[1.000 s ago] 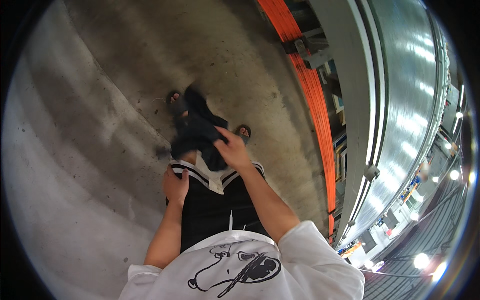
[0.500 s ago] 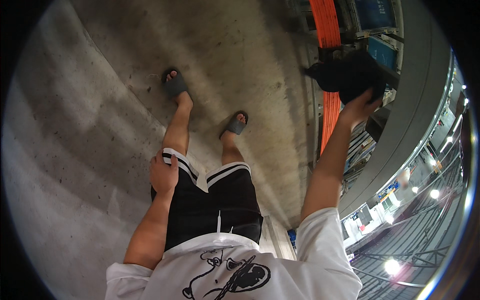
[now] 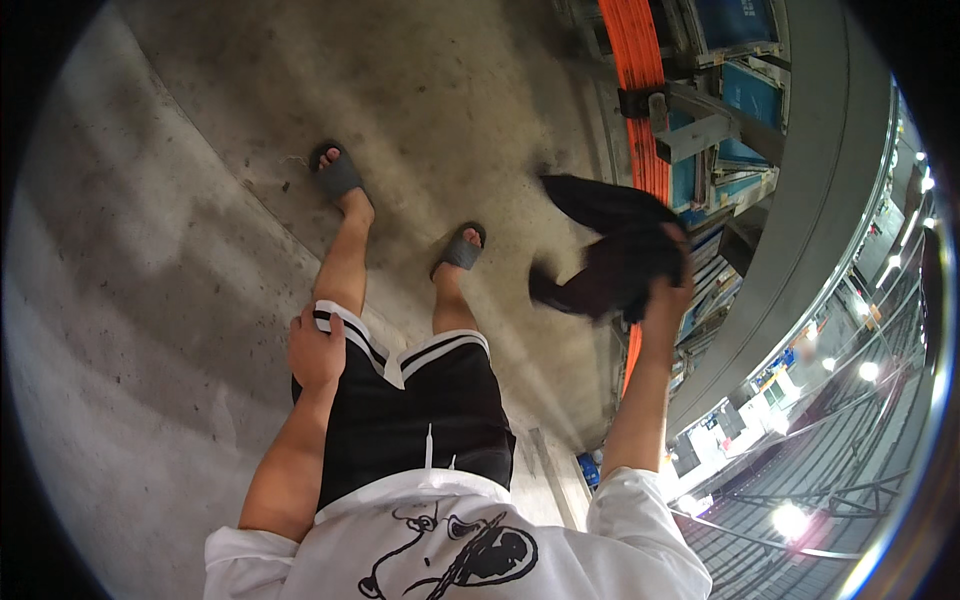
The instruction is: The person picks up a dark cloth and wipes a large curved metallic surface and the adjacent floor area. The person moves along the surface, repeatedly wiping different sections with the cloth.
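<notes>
My right hand is closed round a bunched black cloth, which looks like a garment. Two loose ends of it swing out to the left over the floor, blurred by motion. The right arm reaches forward beside the rack. At the white-striped hem of my black shorts, on the left leg, my left hand is closed on the fabric; its fingertips are partly hidden.
On the right runs a metal rack with blue panels in it. A bright orange strip runs along the rack. A wide grey beam lies beyond. Concrete floor stretches under my feet in grey slides.
My right hand has swung the black cloth back towards me and left, away from the rack, uncovering a metal bracket there. My left hand keeps its place on the shorts.
</notes>
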Demonstrator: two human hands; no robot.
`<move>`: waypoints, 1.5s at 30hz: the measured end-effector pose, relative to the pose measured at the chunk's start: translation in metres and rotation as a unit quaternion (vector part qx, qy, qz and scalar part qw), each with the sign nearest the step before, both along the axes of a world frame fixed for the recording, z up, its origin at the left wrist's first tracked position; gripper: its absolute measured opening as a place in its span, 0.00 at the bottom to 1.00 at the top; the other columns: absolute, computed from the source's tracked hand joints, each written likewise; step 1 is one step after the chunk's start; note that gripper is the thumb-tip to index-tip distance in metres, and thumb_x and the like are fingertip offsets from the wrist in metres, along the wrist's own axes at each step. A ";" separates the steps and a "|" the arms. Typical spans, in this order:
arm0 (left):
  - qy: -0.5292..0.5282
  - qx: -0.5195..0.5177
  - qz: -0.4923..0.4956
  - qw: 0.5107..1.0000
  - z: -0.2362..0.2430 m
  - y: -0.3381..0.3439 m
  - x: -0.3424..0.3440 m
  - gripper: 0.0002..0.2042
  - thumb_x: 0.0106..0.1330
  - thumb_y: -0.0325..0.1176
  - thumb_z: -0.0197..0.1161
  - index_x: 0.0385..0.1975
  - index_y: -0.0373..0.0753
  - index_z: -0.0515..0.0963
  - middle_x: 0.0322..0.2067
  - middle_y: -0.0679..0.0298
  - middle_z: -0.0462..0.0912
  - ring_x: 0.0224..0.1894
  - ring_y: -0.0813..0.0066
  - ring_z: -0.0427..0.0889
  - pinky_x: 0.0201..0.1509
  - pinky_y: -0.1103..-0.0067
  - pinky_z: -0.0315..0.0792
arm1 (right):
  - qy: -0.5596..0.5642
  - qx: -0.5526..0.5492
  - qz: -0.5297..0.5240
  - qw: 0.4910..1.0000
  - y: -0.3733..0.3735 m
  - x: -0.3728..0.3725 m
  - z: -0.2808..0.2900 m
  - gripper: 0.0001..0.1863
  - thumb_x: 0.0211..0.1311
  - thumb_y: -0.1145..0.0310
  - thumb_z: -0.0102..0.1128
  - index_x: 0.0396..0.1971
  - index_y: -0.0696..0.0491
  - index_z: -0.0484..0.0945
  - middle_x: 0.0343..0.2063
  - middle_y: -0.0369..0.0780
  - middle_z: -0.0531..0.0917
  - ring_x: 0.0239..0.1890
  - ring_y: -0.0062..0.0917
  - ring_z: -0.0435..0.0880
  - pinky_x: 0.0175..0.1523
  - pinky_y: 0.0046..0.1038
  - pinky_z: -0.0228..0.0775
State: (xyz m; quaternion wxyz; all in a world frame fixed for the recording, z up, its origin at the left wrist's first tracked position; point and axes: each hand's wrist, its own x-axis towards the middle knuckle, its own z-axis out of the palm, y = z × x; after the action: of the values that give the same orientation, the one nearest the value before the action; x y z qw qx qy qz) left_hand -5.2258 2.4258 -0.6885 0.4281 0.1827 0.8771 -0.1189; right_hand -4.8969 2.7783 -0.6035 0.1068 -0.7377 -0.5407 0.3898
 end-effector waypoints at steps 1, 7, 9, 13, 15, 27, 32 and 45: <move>0.002 0.000 -0.006 1.000 -0.003 0.001 -0.001 0.25 0.68 0.47 0.60 0.59 0.38 0.77 0.52 0.48 0.80 0.53 0.45 0.81 0.56 0.59 0.77 | 0.026 0.096 -0.126 0.987 0.012 0.024 -0.011 0.22 0.66 0.67 0.58 0.59 0.57 0.79 0.56 0.41 0.83 0.58 0.31 0.82 0.64 0.30 0.72; 0.007 -0.007 0.002 1.000 -0.002 0.000 0.001 0.25 0.67 0.47 0.61 0.58 0.39 0.77 0.52 0.48 0.81 0.52 0.46 0.82 0.55 0.59 0.77 | 0.042 0.214 -0.045 0.975 0.157 -0.023 -0.082 0.29 0.67 0.55 0.60 0.60 0.61 0.77 0.57 0.47 0.82 0.54 0.36 0.83 0.61 0.34 0.71; 0.005 -0.006 -0.006 1.000 -0.008 0.000 0.001 0.25 0.67 0.47 0.61 0.59 0.40 0.77 0.51 0.49 0.81 0.51 0.46 0.82 0.55 0.59 0.77 | -0.089 0.263 -0.009 0.961 0.173 -0.060 -0.077 0.27 0.63 0.58 0.62 0.56 0.62 0.81 0.54 0.49 0.85 0.52 0.37 0.84 0.60 0.33 0.71; 0.003 -0.005 -0.014 1.000 -0.010 -0.007 0.007 0.25 0.67 0.47 0.61 0.59 0.40 0.78 0.50 0.49 0.81 0.51 0.46 0.82 0.55 0.59 0.78 | -0.017 0.206 -0.029 0.978 0.169 -0.052 -0.069 0.28 0.63 0.62 0.60 0.60 0.61 0.79 0.54 0.49 0.85 0.53 0.37 0.84 0.58 0.34 0.72; -0.004 -0.003 -0.010 1.000 -0.016 -0.010 0.006 0.25 0.67 0.47 0.61 0.58 0.39 0.78 0.50 0.49 0.81 0.51 0.46 0.82 0.55 0.60 0.78 | -0.034 0.138 0.000 0.990 0.151 -0.048 -0.060 0.29 0.62 0.62 0.60 0.62 0.61 0.77 0.54 0.50 0.84 0.53 0.37 0.84 0.58 0.35 0.73; 0.022 -0.019 -0.045 0.999 -0.013 -0.016 0.016 0.24 0.66 0.47 0.62 0.55 0.36 0.79 0.47 0.49 0.82 0.49 0.47 0.83 0.54 0.60 0.78 | 0.130 0.143 -0.180 0.964 -0.001 -0.004 -0.022 0.30 0.69 0.59 0.62 0.67 0.56 0.69 0.57 0.47 0.80 0.56 0.38 0.83 0.55 0.45 0.82; 0.016 0.013 -0.064 0.998 -0.020 0.000 0.021 0.23 0.66 0.46 0.62 0.56 0.38 0.79 0.48 0.50 0.82 0.49 0.47 0.82 0.55 0.60 0.77 | -0.007 0.261 0.047 0.964 0.135 -0.007 -0.084 0.27 0.67 0.65 0.62 0.64 0.56 0.72 0.60 0.54 0.76 0.64 0.47 0.75 0.71 0.42 0.65; 0.026 -0.025 -0.050 0.998 -0.001 0.016 0.009 0.25 0.66 0.47 0.61 0.56 0.36 0.78 0.50 0.48 0.81 0.48 0.46 0.83 0.55 0.60 0.78 | -0.270 0.213 0.064 0.937 0.085 -0.128 -0.013 0.32 0.60 0.60 0.65 0.67 0.44 0.75 0.66 0.58 0.71 0.67 0.51 0.73 0.67 0.47 0.69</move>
State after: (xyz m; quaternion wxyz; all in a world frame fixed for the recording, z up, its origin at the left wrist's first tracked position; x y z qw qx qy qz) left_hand -5.2170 2.4420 -0.6891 0.4033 0.2127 0.8742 -0.1667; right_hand -5.0244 2.8631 -0.6161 0.0861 -0.7394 -0.6652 0.0574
